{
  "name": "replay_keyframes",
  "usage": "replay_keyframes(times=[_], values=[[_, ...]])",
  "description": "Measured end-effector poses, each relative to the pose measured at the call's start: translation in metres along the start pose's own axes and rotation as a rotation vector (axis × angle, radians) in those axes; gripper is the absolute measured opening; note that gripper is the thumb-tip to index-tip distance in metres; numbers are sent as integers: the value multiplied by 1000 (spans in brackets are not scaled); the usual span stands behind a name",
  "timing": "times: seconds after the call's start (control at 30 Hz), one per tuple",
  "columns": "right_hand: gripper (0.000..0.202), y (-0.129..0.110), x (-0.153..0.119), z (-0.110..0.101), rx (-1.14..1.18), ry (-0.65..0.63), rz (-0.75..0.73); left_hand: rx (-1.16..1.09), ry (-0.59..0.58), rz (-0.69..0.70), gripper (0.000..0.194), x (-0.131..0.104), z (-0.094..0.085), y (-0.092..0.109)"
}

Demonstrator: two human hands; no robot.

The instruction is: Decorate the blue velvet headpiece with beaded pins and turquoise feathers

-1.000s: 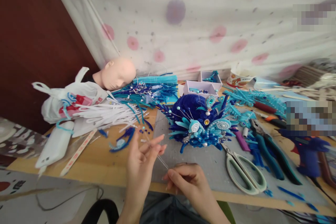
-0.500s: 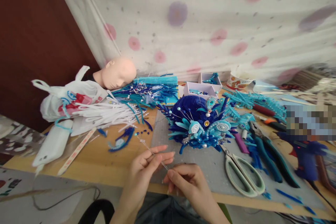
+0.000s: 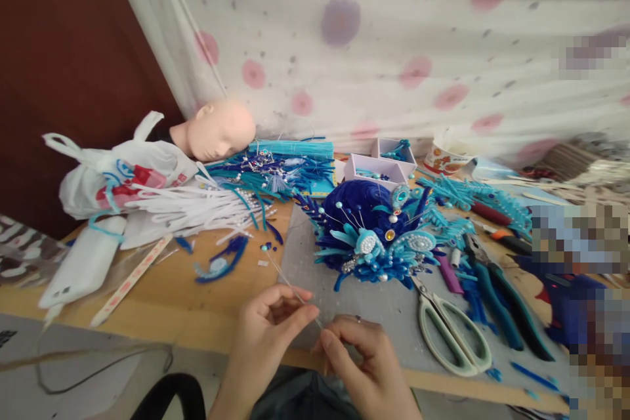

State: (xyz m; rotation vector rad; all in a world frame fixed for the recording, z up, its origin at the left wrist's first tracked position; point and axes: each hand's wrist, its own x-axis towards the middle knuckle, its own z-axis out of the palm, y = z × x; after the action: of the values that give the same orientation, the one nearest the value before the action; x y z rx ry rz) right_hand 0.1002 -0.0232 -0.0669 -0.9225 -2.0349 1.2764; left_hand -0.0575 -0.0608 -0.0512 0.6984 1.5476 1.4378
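Thin silvery wire [image 3: 284, 279] runs slantwise between my hands, its far end near small blue beads [image 3: 268, 247]; whether any bead is on it I cannot tell. My left hand [image 3: 275, 328] is closed on the wire's middle, thumb against fingers. Lower down, my right hand [image 3: 359, 351] pinches the near end between thumb and forefinger. Just beyond them, a blue headpiece [image 3: 378, 236] with pearls, gems and velvety petals stands on the grey mat [image 3: 300, 236]. Pale green-handled scissors [image 3: 455, 331] lie to its right.
Pliers [image 3: 499, 295] and a blurred blue glue gun [image 3: 556, 295] lie at the right. Behind are white bead boxes [image 3: 377, 167] and a mannequin head [image 3: 221, 128]. A white power bank [image 3: 83, 262], white stems [image 3: 197, 203] and a plastic bag [image 3: 123, 170] occupy the left.
Both hands have shifted slightly down and right in view. My left fingers have drawn closer together on the wire. The camera view has moved a little; the headpiece stays in place.
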Motion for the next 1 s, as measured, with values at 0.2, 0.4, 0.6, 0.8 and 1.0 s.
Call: replay_keyframes(times=[0.2, 0.4, 0.6, 0.8, 1.0], values=[[15, -9, -3, -20, -54, -5, -201, -178, -70, -69, 24, 4, -1, -6], [30, -1, 4, -30, 101, 21, -411, -265, -222, -139, 29, 5, 0, -12], [6, 7, 10, -24, 215, 33, -312, -155, -219, -85, 21, -1, 7, -7], [21, 7, 10, -23, 207, 90, -184, -44, -245, -38, 20, -8, 7, -3], [29, 7, 11, -21, 226, 152, -158, 28, -262, 31, 18, -10, 10, -2]])
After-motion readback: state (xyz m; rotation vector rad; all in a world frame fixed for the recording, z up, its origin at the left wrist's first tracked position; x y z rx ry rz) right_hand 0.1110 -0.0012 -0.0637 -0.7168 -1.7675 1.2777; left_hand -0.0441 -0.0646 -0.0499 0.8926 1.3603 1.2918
